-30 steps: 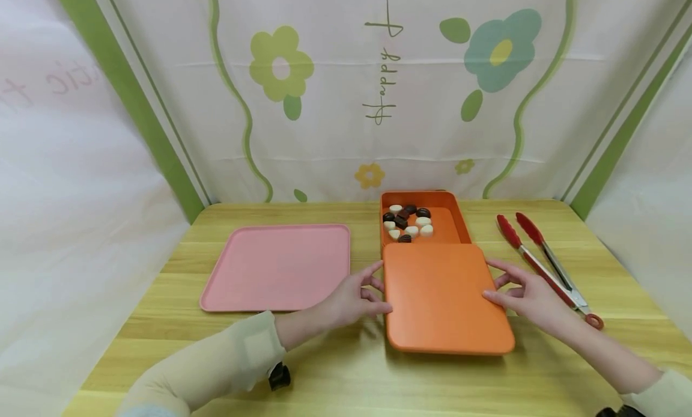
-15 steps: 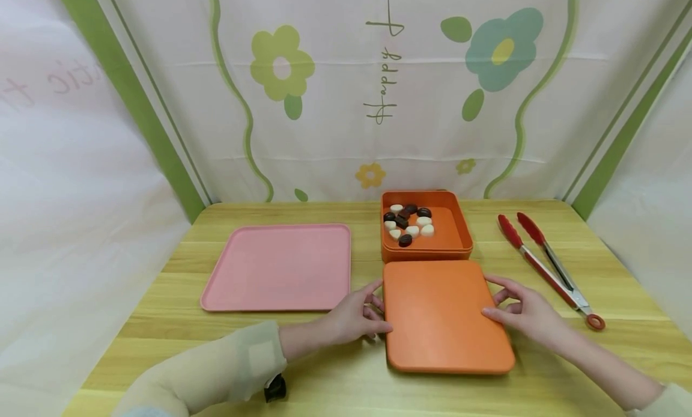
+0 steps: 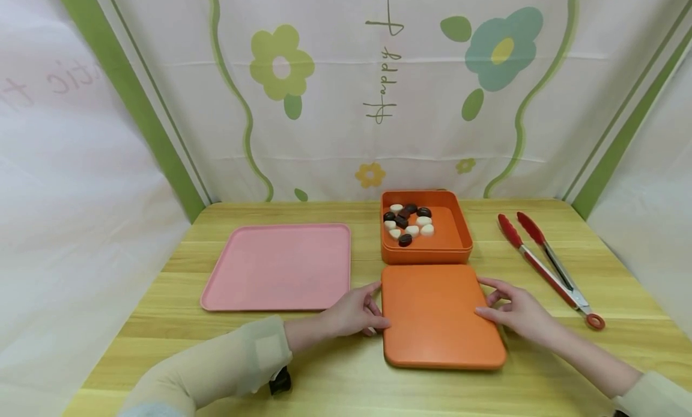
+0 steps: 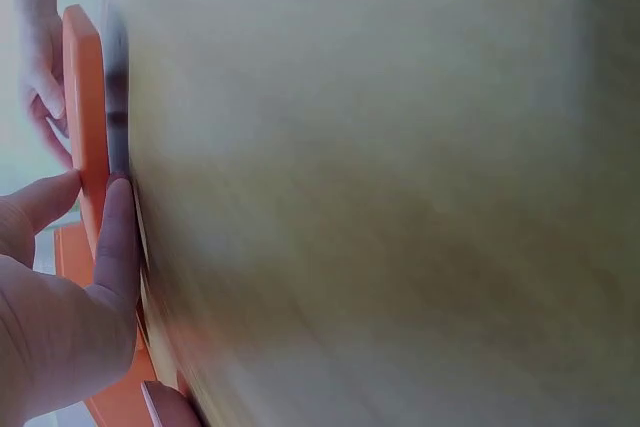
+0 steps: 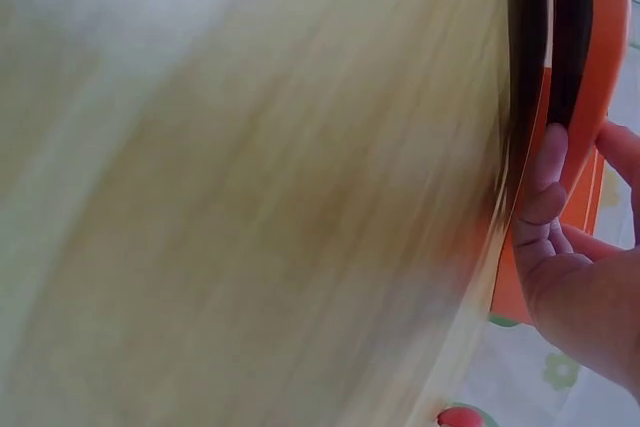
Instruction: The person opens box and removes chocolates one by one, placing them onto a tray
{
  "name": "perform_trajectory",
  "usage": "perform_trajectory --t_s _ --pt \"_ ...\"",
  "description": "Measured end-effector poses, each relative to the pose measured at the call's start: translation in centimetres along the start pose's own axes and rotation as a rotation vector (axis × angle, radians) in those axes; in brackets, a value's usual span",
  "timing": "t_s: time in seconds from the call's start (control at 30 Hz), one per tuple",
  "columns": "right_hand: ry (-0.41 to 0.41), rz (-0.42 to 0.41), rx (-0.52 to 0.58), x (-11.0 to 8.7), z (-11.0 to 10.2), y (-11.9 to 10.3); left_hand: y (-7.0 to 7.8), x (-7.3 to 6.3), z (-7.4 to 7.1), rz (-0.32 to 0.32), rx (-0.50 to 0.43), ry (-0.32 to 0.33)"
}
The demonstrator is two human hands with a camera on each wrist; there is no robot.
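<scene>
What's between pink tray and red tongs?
Head view shows the orange box of dark and white chocolates, and, in front, the orange lid held by the left hand and right hand.

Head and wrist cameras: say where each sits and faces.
Head: worn on the head, faces forward and down at the lid; left hand, right hand and sleeves show.
Left wrist: wrist-worn, faces the tabletop and lid's edge; left hand near, right hand beyond.
Right wrist: wrist-worn, faces tabletop and lid; only right hand shows.
Wrist views share the lid.
</scene>
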State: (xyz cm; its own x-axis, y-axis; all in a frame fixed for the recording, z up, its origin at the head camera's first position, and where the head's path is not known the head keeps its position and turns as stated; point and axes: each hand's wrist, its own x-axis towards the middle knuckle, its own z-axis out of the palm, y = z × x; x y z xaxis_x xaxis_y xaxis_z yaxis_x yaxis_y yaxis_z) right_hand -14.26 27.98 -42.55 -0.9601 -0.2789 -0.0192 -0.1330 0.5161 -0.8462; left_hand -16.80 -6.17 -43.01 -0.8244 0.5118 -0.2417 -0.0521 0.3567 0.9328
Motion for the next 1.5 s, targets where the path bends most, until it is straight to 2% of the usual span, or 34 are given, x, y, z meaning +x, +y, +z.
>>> perform_trajectory --t_s 0.27,0.43,1.1,1.5 --pt "-0.015 -0.018 -0.011 0.33 0.22 0.57 0.00 0.20 -0.16 -0.018 0.008 -0.006" --pt "-0.023 0.003 -0.022 0.48 0.26 0.84 0.03 0.24 -0.22 -0.018 0.015 -0.011" --pt "0.010 -0.006 -0.197 0.58 0.67 0.22 -0.03 0.21 -0.18 -0.002 0.007 -0.004" --pt "0.027 -0.019 -0.182 0.33 0.88 0.21 -0.06 0.29 -0.19 -0.014 -0.011 -0.015"
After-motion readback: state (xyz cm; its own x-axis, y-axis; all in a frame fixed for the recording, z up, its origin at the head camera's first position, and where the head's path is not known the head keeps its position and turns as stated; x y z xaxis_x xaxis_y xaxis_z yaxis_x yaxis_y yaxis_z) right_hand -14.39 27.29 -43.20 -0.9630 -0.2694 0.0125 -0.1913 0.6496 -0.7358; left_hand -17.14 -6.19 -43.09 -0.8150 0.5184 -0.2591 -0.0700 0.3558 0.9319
